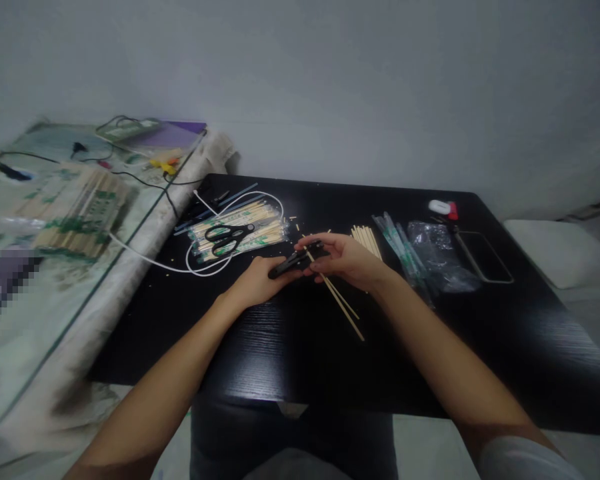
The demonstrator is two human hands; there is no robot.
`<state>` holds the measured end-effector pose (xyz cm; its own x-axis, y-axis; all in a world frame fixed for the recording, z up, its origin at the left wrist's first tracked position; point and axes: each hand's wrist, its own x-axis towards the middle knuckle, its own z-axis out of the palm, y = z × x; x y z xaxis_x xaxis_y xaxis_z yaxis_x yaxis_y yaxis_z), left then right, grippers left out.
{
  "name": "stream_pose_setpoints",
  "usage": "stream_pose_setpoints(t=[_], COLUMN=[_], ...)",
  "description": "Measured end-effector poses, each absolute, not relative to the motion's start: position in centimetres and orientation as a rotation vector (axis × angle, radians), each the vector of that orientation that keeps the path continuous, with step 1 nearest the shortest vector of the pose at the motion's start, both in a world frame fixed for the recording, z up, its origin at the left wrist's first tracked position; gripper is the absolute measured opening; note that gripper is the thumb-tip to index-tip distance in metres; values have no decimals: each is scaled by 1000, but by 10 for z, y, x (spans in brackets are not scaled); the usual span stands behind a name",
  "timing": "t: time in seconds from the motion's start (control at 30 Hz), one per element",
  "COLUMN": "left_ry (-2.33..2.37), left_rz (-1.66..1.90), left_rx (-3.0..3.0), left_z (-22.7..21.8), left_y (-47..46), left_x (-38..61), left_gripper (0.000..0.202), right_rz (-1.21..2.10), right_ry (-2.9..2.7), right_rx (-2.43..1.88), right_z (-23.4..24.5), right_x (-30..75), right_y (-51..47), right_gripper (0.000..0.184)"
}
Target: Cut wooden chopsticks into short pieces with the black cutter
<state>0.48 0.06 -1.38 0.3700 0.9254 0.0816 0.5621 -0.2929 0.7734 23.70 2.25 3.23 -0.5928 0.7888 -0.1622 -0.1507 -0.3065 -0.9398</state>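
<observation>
My left hand [263,281] is closed around the handle of a black hand tool [285,265], whose exact kind I cannot make out. My right hand [347,260] pinches a pair of thin wooden chopsticks [344,305] near their upper ends. They slant down to the right, and their tops meet the tool's far end between the hands. Beyond my right hand lies a bundle of loose chopsticks [365,238], partly hidden by it. Left of my hands, black-handled scissors [227,235] rest on a stack of wrapped chopsticks [265,230].
Empty clear wrappers [400,243], a crumpled plastic bag [443,260] and a phone [485,257] lie on the black table [290,360] at right. A white cable [150,261] loops across its left side. More packed chopsticks [85,213] sit on the glass-topped surface at left.
</observation>
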Motion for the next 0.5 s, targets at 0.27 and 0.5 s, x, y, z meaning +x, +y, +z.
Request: stream_pose_setpoints(t=[0.27, 0.5], left_ry=[1316, 1483], left_rz=[675, 702], left_rx=[2065, 2038], left_z=[-10, -12], left_y=[2, 9], left_x=[1, -5], left_gripper=[41, 50], right_rz=[1910, 1617], right_ry=[-1320, -1434], right_rx=[-841, -943], right_z=[29, 32], right_x=[241, 248], right_y=[25, 29], right_gripper=[57, 62])
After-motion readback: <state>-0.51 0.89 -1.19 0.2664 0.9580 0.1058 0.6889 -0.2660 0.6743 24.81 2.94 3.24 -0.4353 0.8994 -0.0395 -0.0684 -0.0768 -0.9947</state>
